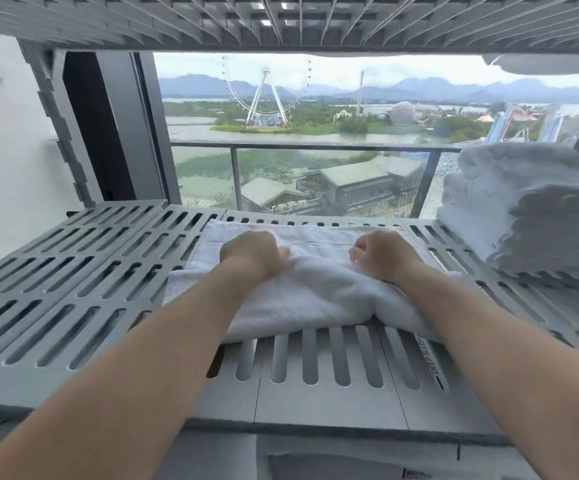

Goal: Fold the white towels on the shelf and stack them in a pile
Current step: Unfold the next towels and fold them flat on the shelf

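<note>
A white towel (315, 289) lies partly folded in the middle of the grey slotted shelf (84, 278). Its near part is doubled over the flat far part. My left hand (251, 252) is closed on the fold's left end and my right hand (380, 252) is closed on its right end, both resting on top of the towel. A pile of folded white towels (527, 209) stands at the shelf's right side, apart from the one I hold.
Another slotted shelf (281, 22) runs close overhead, with a bit of white cloth (551, 64) hanging at its right edge. A window with a balcony rail (302, 145) lies behind the shelf. A grey upright post (63, 133) stands at the back left.
</note>
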